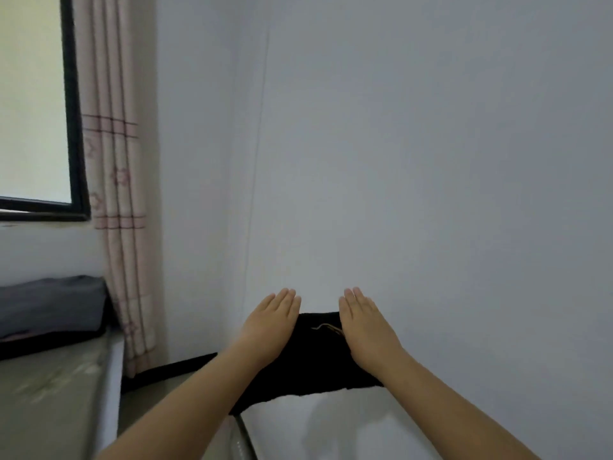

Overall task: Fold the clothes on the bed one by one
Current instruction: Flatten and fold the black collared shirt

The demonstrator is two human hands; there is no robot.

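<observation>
Under 2 flat, straight-fingered hands (316,323), a black folded garment (315,356) with tan stitching

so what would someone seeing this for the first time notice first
First, the two flat hands low in the middle: the left hand and right hand, fingers straight, on either end of a black garment lying on the white bed. Next, the bare pale wall filling most of the view, then the pink-patterned curtain beside the dark-framed window at far left.
</observation>
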